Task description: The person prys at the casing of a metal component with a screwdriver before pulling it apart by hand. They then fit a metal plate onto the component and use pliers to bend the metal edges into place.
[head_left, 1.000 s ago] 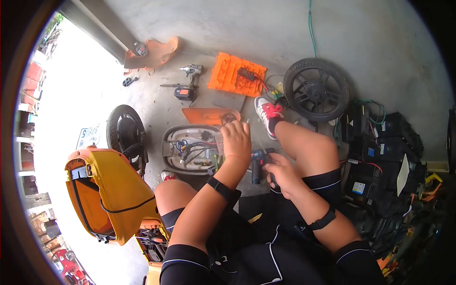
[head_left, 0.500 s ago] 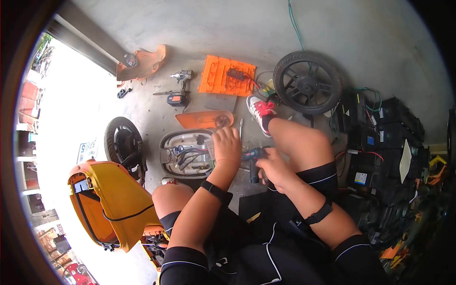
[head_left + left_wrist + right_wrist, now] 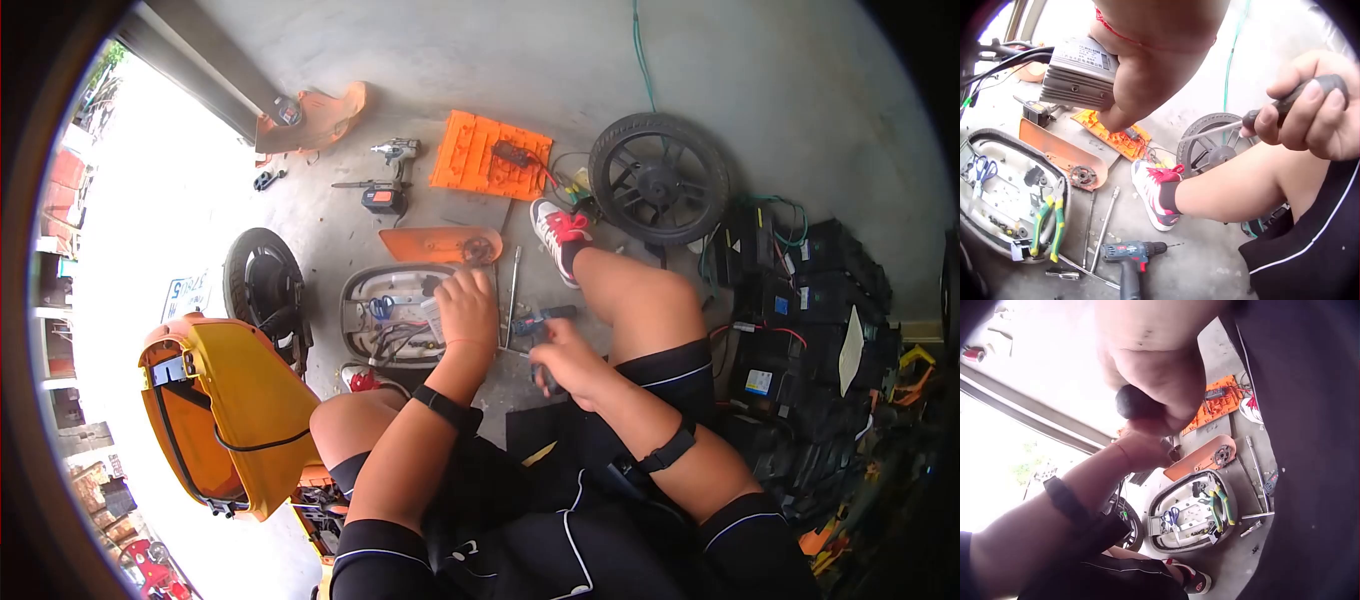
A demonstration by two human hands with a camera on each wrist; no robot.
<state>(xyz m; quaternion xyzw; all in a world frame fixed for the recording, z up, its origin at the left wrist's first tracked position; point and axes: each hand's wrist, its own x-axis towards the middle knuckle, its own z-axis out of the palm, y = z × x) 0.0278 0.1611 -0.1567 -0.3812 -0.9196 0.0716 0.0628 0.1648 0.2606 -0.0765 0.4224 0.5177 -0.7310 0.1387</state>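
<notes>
My left hand (image 3: 467, 312) grips a silver finned metal box (image 3: 1079, 75) with a printed label and black cables at one end. My right hand (image 3: 568, 362) holds a screwdriver (image 3: 1294, 101) by its dark handle, fingers curled round it. Its thin shaft points left, toward the box side, with a gap between them in the left wrist view. Below the hands lies a grey tray-like shell (image 3: 347, 310) holding blue-handled scissors (image 3: 984, 170) and green-yellow pliers (image 3: 1041, 228). A cordless drill (image 3: 1127, 251) rests on the floor beside it.
An orange curved panel (image 3: 425, 243), a larger impact driver (image 3: 398, 150) and an orange ribbed panel (image 3: 470, 150) lie farther off. A wheel (image 3: 658, 180) leans by the wall. Black battery cases (image 3: 830, 270) stack at the right; a yellow scooter body (image 3: 270, 410) stands left.
The screwdriver shaft has swung from pointing forward to pointing left, and my right hand has moved a little left. My left hand, with the metal box, has shifted slightly left and nearer my body.
</notes>
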